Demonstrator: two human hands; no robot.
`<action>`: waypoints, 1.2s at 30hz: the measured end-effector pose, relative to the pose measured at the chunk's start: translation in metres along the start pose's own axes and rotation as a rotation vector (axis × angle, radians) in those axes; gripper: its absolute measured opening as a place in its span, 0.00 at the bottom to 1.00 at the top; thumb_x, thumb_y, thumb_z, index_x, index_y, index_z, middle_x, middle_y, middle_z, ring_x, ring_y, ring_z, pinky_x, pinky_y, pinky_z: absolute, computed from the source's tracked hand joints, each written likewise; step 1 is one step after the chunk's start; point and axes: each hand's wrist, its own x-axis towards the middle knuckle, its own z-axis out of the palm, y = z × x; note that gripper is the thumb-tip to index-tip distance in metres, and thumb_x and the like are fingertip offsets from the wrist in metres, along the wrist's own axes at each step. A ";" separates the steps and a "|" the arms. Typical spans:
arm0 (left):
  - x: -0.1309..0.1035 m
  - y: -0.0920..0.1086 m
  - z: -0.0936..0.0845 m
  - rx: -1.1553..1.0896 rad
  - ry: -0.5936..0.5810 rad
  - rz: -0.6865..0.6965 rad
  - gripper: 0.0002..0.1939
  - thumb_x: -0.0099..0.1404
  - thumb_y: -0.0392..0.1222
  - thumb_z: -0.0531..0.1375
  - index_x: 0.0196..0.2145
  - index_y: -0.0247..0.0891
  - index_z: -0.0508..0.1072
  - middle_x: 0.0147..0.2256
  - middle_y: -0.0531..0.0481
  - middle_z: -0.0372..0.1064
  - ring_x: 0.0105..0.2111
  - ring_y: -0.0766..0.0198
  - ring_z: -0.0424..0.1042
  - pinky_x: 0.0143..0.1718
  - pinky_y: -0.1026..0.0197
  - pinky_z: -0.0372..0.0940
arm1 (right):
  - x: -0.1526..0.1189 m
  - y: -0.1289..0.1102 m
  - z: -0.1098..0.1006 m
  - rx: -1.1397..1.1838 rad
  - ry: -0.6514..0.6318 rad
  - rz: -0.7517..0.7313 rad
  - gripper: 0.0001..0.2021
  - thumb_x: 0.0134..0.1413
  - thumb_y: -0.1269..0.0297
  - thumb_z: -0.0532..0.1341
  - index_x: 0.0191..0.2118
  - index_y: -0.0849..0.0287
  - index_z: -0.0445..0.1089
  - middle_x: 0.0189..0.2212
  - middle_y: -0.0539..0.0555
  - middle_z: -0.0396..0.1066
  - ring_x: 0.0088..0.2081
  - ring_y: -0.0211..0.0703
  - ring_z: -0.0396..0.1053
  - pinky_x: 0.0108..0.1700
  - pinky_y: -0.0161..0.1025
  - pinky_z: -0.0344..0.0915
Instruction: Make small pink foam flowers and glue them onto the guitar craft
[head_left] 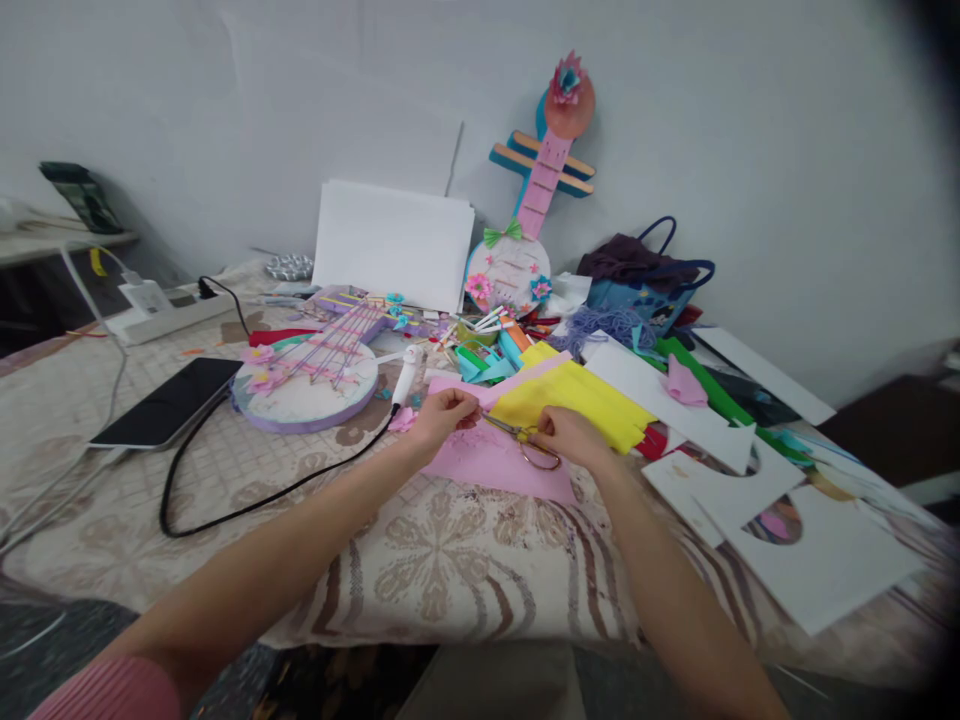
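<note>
My right hand (566, 435) is closed on a pair of scissors (538, 456) with gold-coloured handles, its blades pointing left. My left hand (448, 412) is pinched near the blade tips; a small piece may be between its fingers, but I cannot make it out. Beneath both hands lies a sheet of pink paper (495, 468). A pink strip (536, 372) runs from behind my left hand up to the right. Folded yellow paper (577, 395) rests just behind my right hand.
A banjo-like craft instrument (307, 385), a white glue gun (406, 380) with a black cord and a tablet (169, 402) lie left. Cut white boards (832, 555) lie right. Behind, a decorated craft instrument (544, 190) leans on the wall beside white sheets (390, 245) and a blue bag (637, 298).
</note>
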 end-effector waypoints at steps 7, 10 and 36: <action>0.000 0.003 -0.002 0.013 -0.001 -0.001 0.14 0.49 0.44 0.65 0.26 0.32 0.67 0.25 0.50 0.68 0.26 0.70 0.67 0.33 0.63 0.61 | 0.001 -0.002 0.000 0.013 -0.027 -0.069 0.08 0.49 0.63 0.59 0.24 0.59 0.63 0.23 0.51 0.67 0.24 0.37 0.60 0.25 0.34 0.46; 0.001 0.003 -0.003 0.016 0.011 -0.004 0.14 0.49 0.45 0.65 0.27 0.33 0.68 0.26 0.50 0.68 0.27 0.69 0.67 0.34 0.62 0.62 | 0.001 0.003 -0.002 0.051 0.049 -0.100 0.07 0.53 0.64 0.55 0.26 0.59 0.61 0.23 0.50 0.66 0.24 0.37 0.60 0.25 0.34 0.48; 0.009 0.005 -0.005 -0.033 0.149 0.145 0.10 0.55 0.44 0.61 0.27 0.34 0.68 0.28 0.49 0.68 0.31 0.68 0.68 0.36 0.63 0.63 | -0.014 -0.032 -0.009 0.379 -0.073 -0.138 0.16 0.45 0.53 0.62 0.35 0.59 0.62 0.27 0.50 0.67 0.27 0.39 0.62 0.29 0.35 0.57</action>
